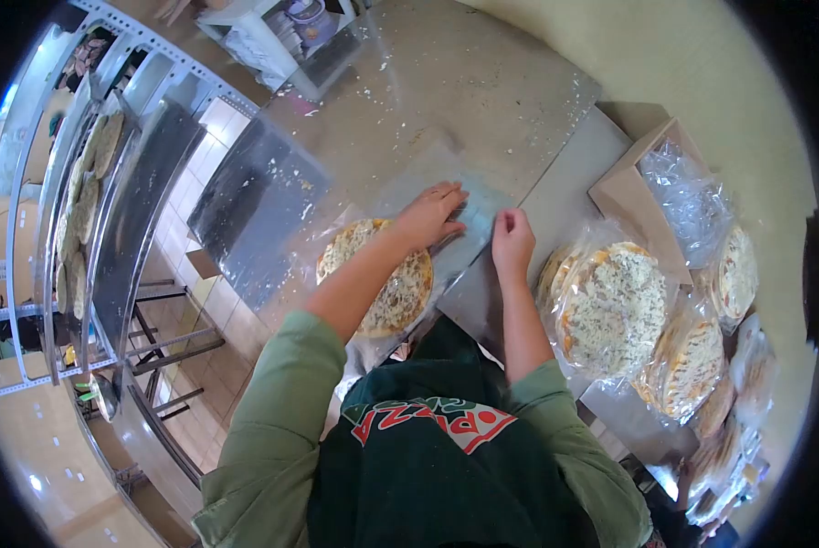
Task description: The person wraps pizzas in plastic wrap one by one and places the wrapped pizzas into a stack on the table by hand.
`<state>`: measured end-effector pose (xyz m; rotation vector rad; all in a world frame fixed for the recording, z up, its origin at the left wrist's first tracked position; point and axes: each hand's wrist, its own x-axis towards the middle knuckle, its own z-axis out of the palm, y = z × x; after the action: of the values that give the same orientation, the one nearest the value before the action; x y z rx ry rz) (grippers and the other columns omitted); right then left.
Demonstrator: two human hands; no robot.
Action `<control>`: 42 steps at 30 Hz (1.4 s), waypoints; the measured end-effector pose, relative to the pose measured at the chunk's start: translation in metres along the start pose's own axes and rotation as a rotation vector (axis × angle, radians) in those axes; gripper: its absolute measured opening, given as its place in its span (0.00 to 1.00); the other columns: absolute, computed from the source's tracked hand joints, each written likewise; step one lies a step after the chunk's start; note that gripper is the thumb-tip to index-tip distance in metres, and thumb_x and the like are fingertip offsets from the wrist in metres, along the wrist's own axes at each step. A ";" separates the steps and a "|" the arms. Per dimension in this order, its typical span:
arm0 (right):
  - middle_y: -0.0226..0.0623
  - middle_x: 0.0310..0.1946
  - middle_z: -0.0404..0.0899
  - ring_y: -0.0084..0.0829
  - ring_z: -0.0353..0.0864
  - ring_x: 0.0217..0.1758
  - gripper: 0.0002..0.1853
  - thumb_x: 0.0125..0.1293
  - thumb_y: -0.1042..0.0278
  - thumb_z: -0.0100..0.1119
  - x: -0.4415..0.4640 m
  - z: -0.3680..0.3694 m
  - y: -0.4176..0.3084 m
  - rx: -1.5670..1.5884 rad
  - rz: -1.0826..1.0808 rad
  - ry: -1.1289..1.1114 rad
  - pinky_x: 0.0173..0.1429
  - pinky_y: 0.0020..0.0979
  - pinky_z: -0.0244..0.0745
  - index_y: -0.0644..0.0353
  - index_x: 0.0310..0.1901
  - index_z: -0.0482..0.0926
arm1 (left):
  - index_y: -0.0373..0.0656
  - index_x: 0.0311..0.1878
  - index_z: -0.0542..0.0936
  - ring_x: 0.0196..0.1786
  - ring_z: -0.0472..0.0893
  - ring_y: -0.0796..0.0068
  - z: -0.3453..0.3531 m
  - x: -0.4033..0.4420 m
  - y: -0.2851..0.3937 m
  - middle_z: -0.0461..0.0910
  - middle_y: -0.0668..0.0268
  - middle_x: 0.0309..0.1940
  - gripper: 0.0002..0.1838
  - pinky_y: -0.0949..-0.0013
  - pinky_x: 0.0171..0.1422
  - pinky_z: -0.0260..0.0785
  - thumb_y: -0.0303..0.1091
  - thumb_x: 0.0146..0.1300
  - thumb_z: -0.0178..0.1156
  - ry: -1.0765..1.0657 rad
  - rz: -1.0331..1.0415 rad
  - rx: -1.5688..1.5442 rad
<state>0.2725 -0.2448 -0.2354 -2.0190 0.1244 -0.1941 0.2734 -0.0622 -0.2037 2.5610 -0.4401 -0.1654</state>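
Observation:
A round pizza topped with grated cheese [400, 297] lies on the worktop, partly under my left forearm. Clear plastic film, apparently a bag [480, 196], spreads from it beneath and between my hands. My left hand [435, 216] rests on this plastic just beyond the pizza, fingers stretched out and holding nothing. To its right, my right hand [512, 242] is closed in a pinch at the edge of the plastic bag. What sits inside its fingers is mostly hidden.
Bagged pizzas [615, 310] are stacked at the right, beside a cardboard box [642, 173] of clear plastic bags. More wrapped goods [738, 393] lie farther right. Cheese crumbs dot the metal worktop [464, 82]. A rack with trays [140, 210] stands at the left.

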 end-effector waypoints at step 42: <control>0.32 0.30 0.71 0.31 0.74 0.37 0.10 0.48 0.68 0.52 -0.166 0.025 -0.065 -0.279 -1.044 -0.654 0.40 0.30 0.72 0.58 0.34 0.75 | 0.46 0.64 0.63 0.62 0.64 0.55 -0.030 -0.182 -0.046 0.61 0.57 0.64 0.24 0.52 0.64 0.51 0.37 0.63 0.45 0.774 -0.318 -0.077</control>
<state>0.1144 -0.1660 -0.2017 -2.1342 -1.3873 -0.1532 0.1210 0.0514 -0.1968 2.3646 0.2611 0.6626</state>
